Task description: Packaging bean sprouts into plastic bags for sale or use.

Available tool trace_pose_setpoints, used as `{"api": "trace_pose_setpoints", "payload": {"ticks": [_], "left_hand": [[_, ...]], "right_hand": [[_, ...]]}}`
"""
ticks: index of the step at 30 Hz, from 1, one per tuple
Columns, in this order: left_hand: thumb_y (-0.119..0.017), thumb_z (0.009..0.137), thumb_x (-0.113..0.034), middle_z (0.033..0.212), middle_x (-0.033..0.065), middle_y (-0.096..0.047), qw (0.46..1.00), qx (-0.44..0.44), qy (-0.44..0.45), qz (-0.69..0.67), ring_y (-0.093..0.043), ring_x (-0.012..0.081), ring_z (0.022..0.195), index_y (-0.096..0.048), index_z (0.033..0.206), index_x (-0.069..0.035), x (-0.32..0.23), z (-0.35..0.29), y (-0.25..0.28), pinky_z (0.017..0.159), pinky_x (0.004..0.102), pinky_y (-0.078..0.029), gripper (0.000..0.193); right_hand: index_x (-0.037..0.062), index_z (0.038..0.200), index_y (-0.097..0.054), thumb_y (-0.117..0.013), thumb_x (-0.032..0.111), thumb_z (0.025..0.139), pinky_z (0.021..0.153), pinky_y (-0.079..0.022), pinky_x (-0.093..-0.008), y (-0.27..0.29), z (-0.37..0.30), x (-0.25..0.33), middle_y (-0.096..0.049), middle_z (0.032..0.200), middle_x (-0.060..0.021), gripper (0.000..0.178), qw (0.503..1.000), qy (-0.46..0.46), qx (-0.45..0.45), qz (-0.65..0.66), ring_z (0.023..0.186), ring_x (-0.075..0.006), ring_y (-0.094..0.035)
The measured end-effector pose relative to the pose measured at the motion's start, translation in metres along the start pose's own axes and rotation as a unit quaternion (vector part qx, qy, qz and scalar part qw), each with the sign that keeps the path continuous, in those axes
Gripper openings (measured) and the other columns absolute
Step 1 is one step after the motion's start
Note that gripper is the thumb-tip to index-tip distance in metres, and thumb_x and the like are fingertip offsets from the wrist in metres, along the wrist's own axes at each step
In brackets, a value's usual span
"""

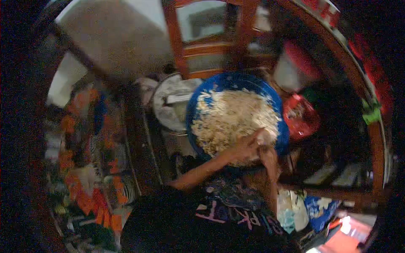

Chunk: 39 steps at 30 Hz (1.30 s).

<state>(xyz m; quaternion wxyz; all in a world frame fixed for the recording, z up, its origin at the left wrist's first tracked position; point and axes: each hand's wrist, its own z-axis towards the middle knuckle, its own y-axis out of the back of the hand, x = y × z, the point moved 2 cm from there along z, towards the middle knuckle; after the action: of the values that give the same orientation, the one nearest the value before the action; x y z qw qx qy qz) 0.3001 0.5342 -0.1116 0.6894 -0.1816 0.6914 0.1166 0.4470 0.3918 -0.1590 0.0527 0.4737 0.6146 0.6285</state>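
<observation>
A large round blue basin (pixel 236 78) stands in front of me, filled with pale, cream-coloured small pieces (pixel 230 111) whose kind I cannot make out. Over its near right part, my left hand (pixel 245 147) and my right hand (pixel 266 155) come together. A small whitish lump (pixel 263 137) shows at their fingertips. Both hands look closed around it, though blur hides the exact grip.
Left of the basin is a round, light-coloured pan (pixel 164 107) with a whitish flat piece (pixel 179 98) on it. A red plastic basket (pixel 300 116) touches the basin's right side. Behind stands a wooden-framed glass cabinet (pixel 205 46). Plastic packs (pixel 291 208) lie at lower right.
</observation>
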Motion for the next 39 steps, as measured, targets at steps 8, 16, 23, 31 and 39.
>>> {"api": "trace_pose_setpoints", "payload": {"ticks": [8,16,23,31,39], "left_hand": [[-0.062,0.078,-0.038,0.127,0.0183,-0.054,0.963,0.064,-0.045,0.258,-0.054,0.0370,0.114,-0.031,0.143,-0.013,0.002,0.009,0.033,0.098,0.0458,-0.041,0.077],[-0.069,0.072,-0.021,0.115,0.0160,-0.055,0.941,0.047,-0.131,0.309,-0.052,0.0353,0.109,-0.064,0.109,-0.006,0.004,0.014,0.036,0.092,0.0410,-0.044,0.041],[-0.067,0.066,-0.004,0.099,0.0152,-0.056,0.946,-0.019,-0.166,0.276,-0.055,0.0310,0.096,-0.070,0.092,-0.004,0.030,0.018,0.046,0.084,0.0372,-0.046,0.026],[-0.062,0.065,-0.001,0.089,0.0140,-0.057,0.894,-0.063,-0.210,0.391,-0.054,0.0333,0.090,-0.069,0.085,-0.002,0.002,0.019,0.036,0.079,0.0404,-0.045,0.021],[-0.063,0.067,-0.003,0.093,0.0109,-0.057,0.886,-0.050,-0.247,0.390,-0.055,0.0307,0.088,-0.066,0.094,-0.002,-0.004,-0.004,0.036,0.075,0.0404,-0.048,0.027]], "right_hand": [[0.0021,0.098,-0.062,-0.069,0.020,0.072,0.078,-0.048,-0.0452,0.043,-0.010,0.107,-0.062,0.095,-0.0237,0.032,0.987,0.091,0.096,-0.092,0.094,-0.0402,-0.059],[-0.0007,0.084,-0.055,-0.053,0.011,0.086,0.074,-0.047,-0.0473,0.034,-0.009,0.099,-0.056,0.078,-0.0220,0.012,0.981,0.194,-0.027,0.001,0.086,-0.0435,-0.054],[-0.0014,0.086,-0.059,-0.052,0.011,0.088,0.074,-0.049,-0.0431,0.052,-0.023,0.105,-0.060,0.078,-0.0200,0.015,0.981,0.143,0.024,0.127,0.078,-0.0373,-0.060],[0.0015,0.094,-0.060,-0.054,0.006,0.081,0.089,-0.044,-0.0380,0.026,-0.019,0.104,-0.054,0.113,-0.0129,0.015,0.946,0.281,-0.094,-0.129,0.113,-0.0316,-0.047],[0.0022,0.093,-0.061,-0.054,0.012,0.088,0.060,-0.045,-0.0337,-0.007,0.019,0.074,-0.060,0.076,-0.0081,0.013,0.980,0.148,-0.045,0.126,0.067,-0.0239,-0.056]]}}
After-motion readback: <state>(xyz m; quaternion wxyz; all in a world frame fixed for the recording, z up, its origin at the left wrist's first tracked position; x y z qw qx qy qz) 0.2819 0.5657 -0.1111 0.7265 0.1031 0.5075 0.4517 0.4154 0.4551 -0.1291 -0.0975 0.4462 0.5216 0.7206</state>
